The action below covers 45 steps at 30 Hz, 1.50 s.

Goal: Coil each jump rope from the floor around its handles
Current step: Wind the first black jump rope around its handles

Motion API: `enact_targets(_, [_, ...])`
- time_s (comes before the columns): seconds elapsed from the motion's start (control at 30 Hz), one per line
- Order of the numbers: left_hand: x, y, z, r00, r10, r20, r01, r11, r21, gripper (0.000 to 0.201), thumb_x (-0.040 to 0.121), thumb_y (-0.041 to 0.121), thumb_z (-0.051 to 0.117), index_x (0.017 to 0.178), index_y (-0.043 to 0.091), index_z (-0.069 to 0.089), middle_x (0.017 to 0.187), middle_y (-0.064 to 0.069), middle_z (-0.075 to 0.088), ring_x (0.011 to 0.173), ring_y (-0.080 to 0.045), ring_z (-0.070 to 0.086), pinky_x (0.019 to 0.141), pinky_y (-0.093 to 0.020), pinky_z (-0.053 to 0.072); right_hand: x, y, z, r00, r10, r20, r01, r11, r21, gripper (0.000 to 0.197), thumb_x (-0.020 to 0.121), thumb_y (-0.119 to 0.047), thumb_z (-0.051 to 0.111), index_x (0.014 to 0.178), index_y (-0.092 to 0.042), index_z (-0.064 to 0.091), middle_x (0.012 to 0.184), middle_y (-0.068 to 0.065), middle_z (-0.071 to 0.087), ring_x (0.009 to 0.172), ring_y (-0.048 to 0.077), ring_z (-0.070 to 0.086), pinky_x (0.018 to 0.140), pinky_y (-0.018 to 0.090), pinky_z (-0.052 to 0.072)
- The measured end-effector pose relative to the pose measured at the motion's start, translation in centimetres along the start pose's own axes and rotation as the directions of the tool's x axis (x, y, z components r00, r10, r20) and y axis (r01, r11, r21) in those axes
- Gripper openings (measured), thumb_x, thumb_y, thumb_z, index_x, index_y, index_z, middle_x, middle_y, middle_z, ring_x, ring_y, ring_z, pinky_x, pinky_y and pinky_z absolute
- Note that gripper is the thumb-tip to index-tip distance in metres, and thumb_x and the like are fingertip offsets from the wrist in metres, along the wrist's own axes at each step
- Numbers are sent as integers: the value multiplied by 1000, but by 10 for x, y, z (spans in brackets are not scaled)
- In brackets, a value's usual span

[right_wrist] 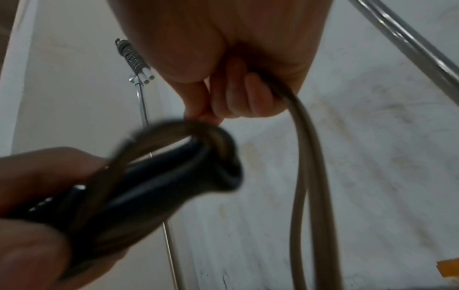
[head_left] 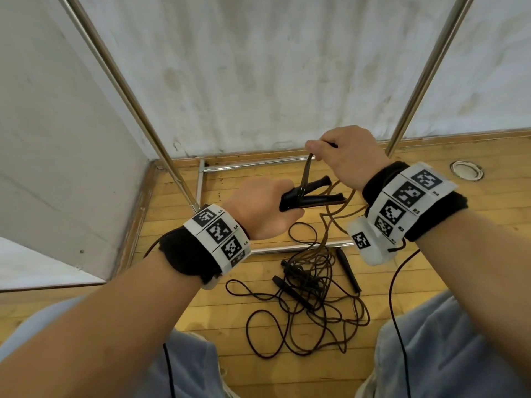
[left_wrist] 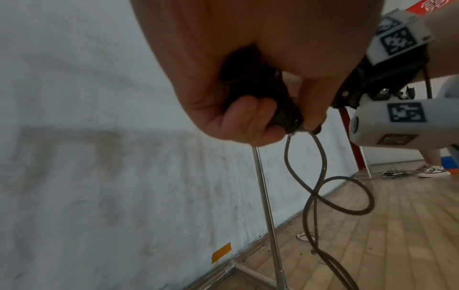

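Observation:
My left hand point(head_left: 265, 208) grips a pair of black jump-rope handles point(head_left: 313, 195) held side by side, their ends pointing right. A few turns of brown rope point(head_left: 304, 175) lie around them. My right hand point(head_left: 342, 155), above and to the right, pinches that rope and holds it taut over the handles. In the right wrist view the rope point(right_wrist: 305, 157) runs doubled down from my curled fingers point(right_wrist: 238, 94), beside the handles point(right_wrist: 159, 176). The rope's slack point(left_wrist: 310, 196) hangs in loops toward the floor. More tangled ropes with black handles point(head_left: 310, 291) lie on the floor between my knees.
A metal stand's poles point(head_left: 138, 110) and base bars point(head_left: 253, 163) rise against the white wall ahead. The floor is wooden, with a round fitting point(head_left: 467, 170) at the right. In the left wrist view a person's shoe point(left_wrist: 433, 171) shows far off.

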<state>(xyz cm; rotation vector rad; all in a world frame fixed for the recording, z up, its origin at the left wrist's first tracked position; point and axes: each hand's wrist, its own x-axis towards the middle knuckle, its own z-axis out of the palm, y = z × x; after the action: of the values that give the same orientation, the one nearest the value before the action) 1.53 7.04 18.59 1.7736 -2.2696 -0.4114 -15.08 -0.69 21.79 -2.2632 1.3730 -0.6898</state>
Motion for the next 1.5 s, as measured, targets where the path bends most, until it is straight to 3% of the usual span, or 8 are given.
enact_targets(0.3, [-16,18,-28,986,121,-117,-148,953,-266,13,86,45,52,77,37,49,59,11,52,55,-5,51,52,-20,34,2,9,-1,965,43,257,-132,931,341,46,89,-54,49,55,-22,49,43,-11,40,38,3,35,51,22,37])
enact_targets(0.43, [-14,13,-41,953,-52,-299,-94,885,-456,12,86,35,58,76,28,55,62,6,57,52,-3,49,49,-15,37,-6,3,22,942,30,333,-207,835,510,43,94,-41,45,54,-26,51,43,-12,42,37,6,31,42,22,30])
enact_targets(0.57, [-9,5,-41,888,-221,-402,-27,849,-527,27,79,38,58,73,12,62,64,-5,60,53,-8,47,52,-22,37,-13,-11,33,924,42,380,-239,839,488,63,79,-75,32,46,-24,52,43,-11,36,39,8,27,39,18,28])
enact_targets(0.77, [5,-7,-30,802,-440,-404,89,757,-647,18,85,36,61,85,18,57,68,0,67,61,-13,63,56,-29,45,-27,-26,42,932,49,360,-181,923,341,71,94,-60,21,62,-14,63,45,-10,42,39,4,37,55,25,32])
enact_targets(1.03, [14,-10,-25,835,-398,-379,107,794,-598,13,94,30,48,100,20,55,73,3,63,62,-15,59,58,-30,46,-32,-26,43,937,-15,349,-76,966,247,40,99,-42,33,75,-22,58,61,-6,46,53,8,43,53,25,31])
enact_targets(1.13, [17,-9,-29,818,-438,-373,122,765,-632,13,93,31,48,95,19,51,70,0,63,56,-13,55,55,-29,42,-31,-19,44,987,-7,162,-37,964,264,8,97,-33,43,95,-28,50,71,-7,54,59,7,49,50,19,33])
enact_targets(1.23, [14,-4,-32,843,-417,-342,99,743,-662,11,93,31,49,92,21,49,70,-1,63,56,-13,54,55,-30,41,-26,-10,43,1000,-12,4,11,992,127,19,96,-29,48,77,-29,51,65,-11,50,60,3,45,52,19,28])
enact_targets(1.5, [6,-2,-44,869,-333,-367,38,784,-620,9,95,29,50,92,23,45,76,2,63,55,-7,55,54,-27,42,-17,-16,44,940,58,335,-168,936,310,29,99,-34,38,81,-27,60,67,-6,55,65,12,52,65,28,44])
